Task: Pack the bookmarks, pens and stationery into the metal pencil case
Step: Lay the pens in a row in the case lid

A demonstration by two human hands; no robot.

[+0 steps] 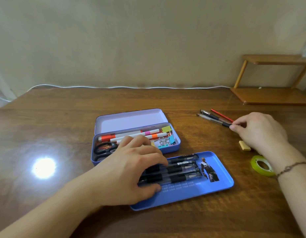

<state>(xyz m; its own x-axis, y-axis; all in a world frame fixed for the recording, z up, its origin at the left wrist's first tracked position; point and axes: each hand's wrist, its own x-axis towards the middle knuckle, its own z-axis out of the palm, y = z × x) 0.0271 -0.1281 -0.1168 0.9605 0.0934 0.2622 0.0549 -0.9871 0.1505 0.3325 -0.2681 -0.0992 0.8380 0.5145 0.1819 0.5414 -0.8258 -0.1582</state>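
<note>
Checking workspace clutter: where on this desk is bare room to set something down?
Bare wood lies left of the open lilac metal pencil case, around the lamp glare, and behind it toward the white cable. Crowded: right side, with loose pens, the cream eraser and the green tape roll.

l hand (131, 170) on tray pens (181, 170)

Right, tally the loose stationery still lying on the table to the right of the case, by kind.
Pens: 3, two dark and one red, the right hand pinching a dark one
Eraser: 1
Tape roll: 1, green
Total: 5
</note>
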